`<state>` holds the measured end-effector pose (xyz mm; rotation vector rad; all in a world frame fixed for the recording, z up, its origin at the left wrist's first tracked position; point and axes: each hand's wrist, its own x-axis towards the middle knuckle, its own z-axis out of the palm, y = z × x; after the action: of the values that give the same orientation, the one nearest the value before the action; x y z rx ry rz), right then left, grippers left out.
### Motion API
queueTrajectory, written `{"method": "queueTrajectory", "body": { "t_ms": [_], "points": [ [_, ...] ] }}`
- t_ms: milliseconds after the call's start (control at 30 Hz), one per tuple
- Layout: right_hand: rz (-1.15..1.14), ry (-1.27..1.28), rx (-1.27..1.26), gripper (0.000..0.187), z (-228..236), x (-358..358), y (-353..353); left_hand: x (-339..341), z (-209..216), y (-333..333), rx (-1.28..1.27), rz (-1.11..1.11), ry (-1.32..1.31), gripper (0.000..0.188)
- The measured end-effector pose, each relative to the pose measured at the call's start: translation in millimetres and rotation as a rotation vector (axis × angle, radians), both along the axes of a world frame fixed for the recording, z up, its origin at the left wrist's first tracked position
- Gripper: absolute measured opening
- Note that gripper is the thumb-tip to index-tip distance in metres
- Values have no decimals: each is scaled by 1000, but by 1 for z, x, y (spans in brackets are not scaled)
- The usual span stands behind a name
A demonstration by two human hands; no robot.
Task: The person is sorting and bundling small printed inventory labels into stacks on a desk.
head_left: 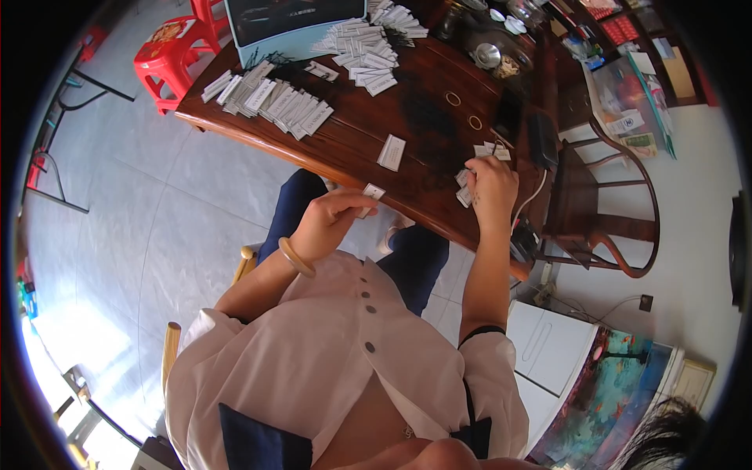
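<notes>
My left hand [330, 219], with a wooden bangle at the wrist, is closed on a small white tag [374, 191] just off the table's front edge. My right hand [493, 186] reaches over the table's right part, its fingers curled down onto a small loose heap of white tags [464, 196]. What the fingertips pinch there is hidden. Between the two hands lies a short stack of white tags [392, 152]. Farther left, overlapping printed tags [282, 107] spread out in rows, with dark strings behind them. Another big pile of tags [368, 55] sits toward the back.
The dark wooden table [352, 145] also bears a blue-framed box [294, 27], two rings [453, 98], a metal bowl [486, 56] and a black phone-like object [507, 110]. A wooden chair [603, 188] stands at right, red stools [168, 55] at far left.
</notes>
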<state>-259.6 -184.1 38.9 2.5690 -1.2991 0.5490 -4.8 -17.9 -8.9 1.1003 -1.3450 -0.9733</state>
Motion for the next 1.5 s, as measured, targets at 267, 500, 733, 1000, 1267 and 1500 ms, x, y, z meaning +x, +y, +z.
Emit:
{"method": "queueTrajectory", "body": {
  "t_ms": [267, 500, 733, 1000, 1267, 1500],
  "points": [
    [52, -23, -137, 14, -3, 4, 5, 9, -6, 0, 107, 38, 209, 19],
    [253, -168, -240, 22, 27, 55, 60, 21, -13, -9, 120, 116, 213, 25],
    [373, -222, -199, 22, 26, 80, 79, 15, -15, -12, 32, 107, 289, 21],
    [384, -212, -151, 22, 23, 78, 84, 12, -4, -9, 100, 163, 524, 12],
    [349, -203, -114, 23, 20, 76, 85, 16, -4, -7, 90, 172, 509, 10],
    [482, -411, 278, 49, 10, 103, 97, 7, -2, -7, 26, 136, 491, 11]
  ]
}}
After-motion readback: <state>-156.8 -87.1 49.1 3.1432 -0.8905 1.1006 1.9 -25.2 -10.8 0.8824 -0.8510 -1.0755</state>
